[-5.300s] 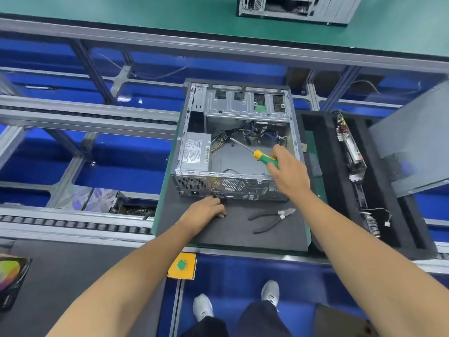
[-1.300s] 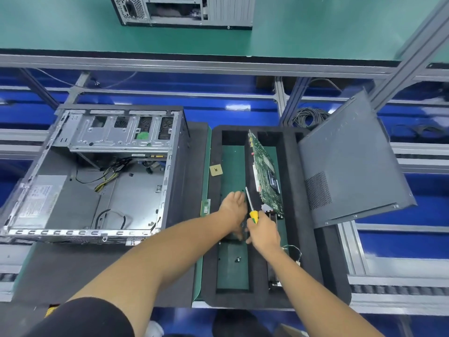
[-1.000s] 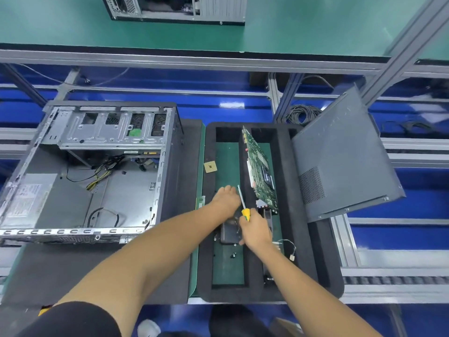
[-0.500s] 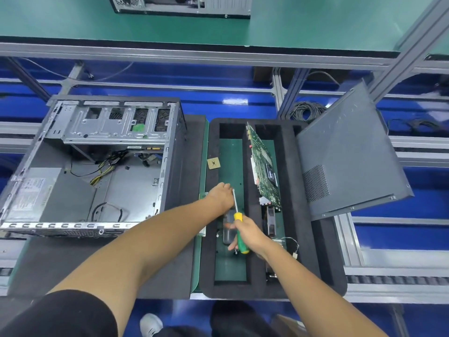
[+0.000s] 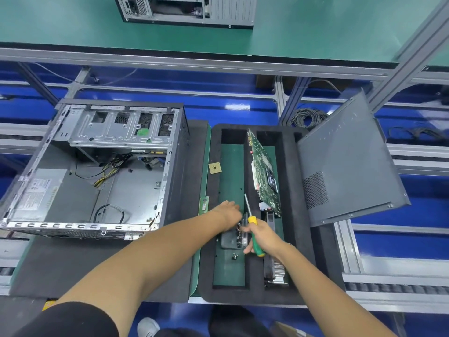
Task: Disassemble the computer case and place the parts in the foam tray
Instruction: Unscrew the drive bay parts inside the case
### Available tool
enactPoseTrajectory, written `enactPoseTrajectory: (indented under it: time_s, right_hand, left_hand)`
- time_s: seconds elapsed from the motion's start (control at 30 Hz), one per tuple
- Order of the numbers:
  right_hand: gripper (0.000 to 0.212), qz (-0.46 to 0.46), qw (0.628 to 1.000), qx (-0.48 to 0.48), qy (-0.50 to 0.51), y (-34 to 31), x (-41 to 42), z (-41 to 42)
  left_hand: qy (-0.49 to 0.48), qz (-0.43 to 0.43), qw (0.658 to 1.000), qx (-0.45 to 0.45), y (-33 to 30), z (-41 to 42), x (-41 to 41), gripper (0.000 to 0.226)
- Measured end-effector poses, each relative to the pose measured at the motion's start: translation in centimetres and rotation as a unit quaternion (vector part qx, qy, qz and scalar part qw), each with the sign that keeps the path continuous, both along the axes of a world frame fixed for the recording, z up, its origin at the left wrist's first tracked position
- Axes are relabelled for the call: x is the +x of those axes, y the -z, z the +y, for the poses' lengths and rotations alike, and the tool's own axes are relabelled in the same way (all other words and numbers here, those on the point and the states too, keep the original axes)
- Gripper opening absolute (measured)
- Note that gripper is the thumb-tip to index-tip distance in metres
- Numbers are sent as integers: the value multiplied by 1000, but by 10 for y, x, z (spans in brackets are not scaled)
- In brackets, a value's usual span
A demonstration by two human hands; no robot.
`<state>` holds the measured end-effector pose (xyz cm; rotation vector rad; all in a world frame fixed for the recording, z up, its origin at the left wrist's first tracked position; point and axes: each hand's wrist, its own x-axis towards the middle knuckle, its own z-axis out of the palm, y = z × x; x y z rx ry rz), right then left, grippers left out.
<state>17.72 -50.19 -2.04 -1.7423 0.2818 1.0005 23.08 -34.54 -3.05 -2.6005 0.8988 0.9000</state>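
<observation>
Hands meet over the foam tray (image 5: 289, 215): your right hand (image 5: 263, 237) curls round a screwdriver (image 5: 254, 233), shaft pointing away from you. Your left hand (image 5: 228, 211) reaches into the left slot over a dark part (image 5: 229, 239); its fingers are hidden. Case (image 5: 97, 171) lies open on your left, well apart.

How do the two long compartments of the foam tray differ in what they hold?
The left compartment holds a small dark part lying flat under both hands; the right compartment holds a green circuit board standing tilted on edge and a finned heatsink. The left one shows more bare floor. Both have green floors in the black foam tray.
</observation>
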Motion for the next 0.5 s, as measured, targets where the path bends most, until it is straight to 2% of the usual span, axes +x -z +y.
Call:
enactPoseTrajectory:
  time_s: [0.1, 0.2, 0.3, 0.37, 0.5]
  right_hand:
    - [14, -14, 1000, -22, -12, 2, 0, 2]
    - [17, -13, 1000, -23, -15, 5, 1, 1]
    - [18, -7, 1000, -12, -9, 7, 2, 0]
    - [16, -10, 1000, -7, -6, 8, 2, 0]
    - [17, -16, 1000, -20, -14, 9, 3, 1]
  left_hand:
    - [-42, 83, 995, -30, 0, -8, -8, 42]
    - [-89, 122, 987, -49, -4, -10, -12, 43]
    - [-109, 123, 984, -62, -7, -4, -9, 35]
    - [-103, 85, 988, -74, -4, 1, -7, 36]
    - [-74, 4, 996, -51, 15, 0, -15, 95]
